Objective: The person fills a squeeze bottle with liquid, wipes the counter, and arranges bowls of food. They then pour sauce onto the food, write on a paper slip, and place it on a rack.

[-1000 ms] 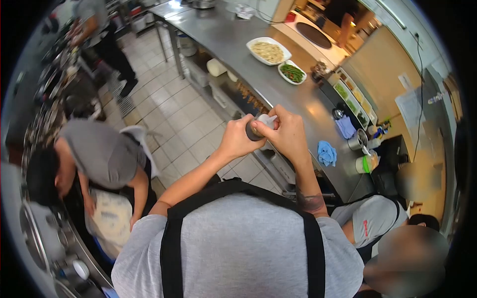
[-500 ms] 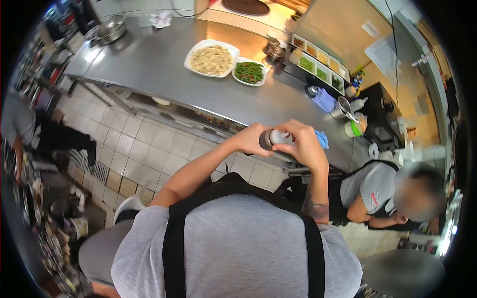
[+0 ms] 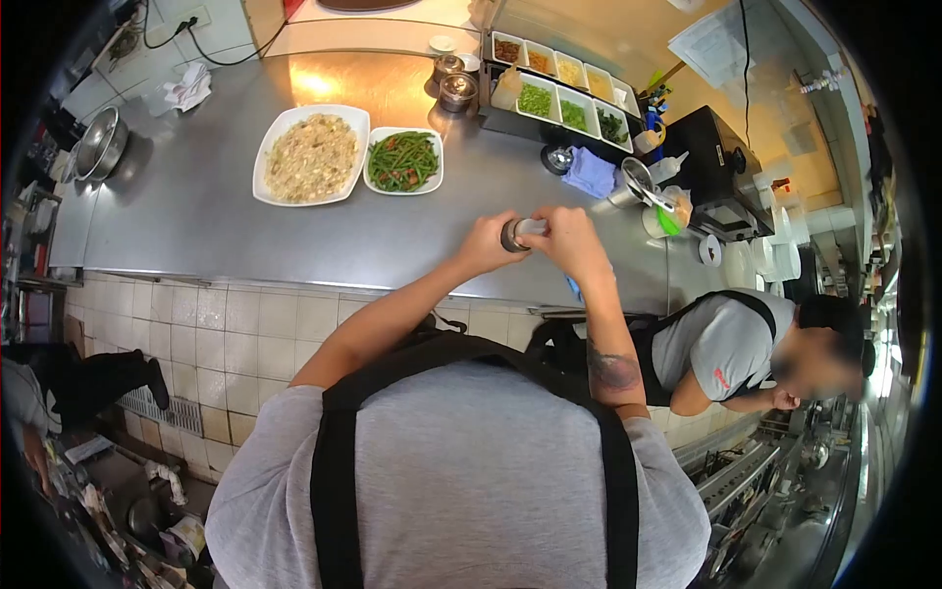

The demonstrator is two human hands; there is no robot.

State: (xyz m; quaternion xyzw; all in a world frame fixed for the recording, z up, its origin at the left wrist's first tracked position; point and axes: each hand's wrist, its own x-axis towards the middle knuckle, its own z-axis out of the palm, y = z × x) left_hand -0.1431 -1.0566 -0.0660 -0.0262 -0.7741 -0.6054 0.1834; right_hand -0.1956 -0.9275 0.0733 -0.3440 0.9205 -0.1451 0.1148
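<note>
Over the front part of the steel counter point(image 3: 226, 236), both hands meet at a small dark container with a whitish top point(image 3: 520, 233). My left hand point(image 3: 488, 245) is closed round its dark body. My right hand point(image 3: 569, 242) has its fingers closed on the pale top end. Farther back and to the left, a large white plate point(image 3: 261, 177) holds a pale rice-like dish point(image 3: 312, 157). Beside it, a smaller white plate point(image 3: 440, 185) holds green beans point(image 3: 402, 161) with reddish bits.
Behind stand lidded metal pots point(image 3: 457, 90) and a rack of ingredient trays point(image 3: 574, 110). A blue cloth point(image 3: 591, 172) and a metal pot point(image 3: 628, 191) lie right. Metal bowls point(image 3: 100, 143) sit far left. A co-worker point(image 3: 721, 344) is at the right; another person is at the left.
The view has shifted, so the counter and plates appear farther left and more level. Both hands have moved up and slightly left in the picture, still together on the container.
</note>
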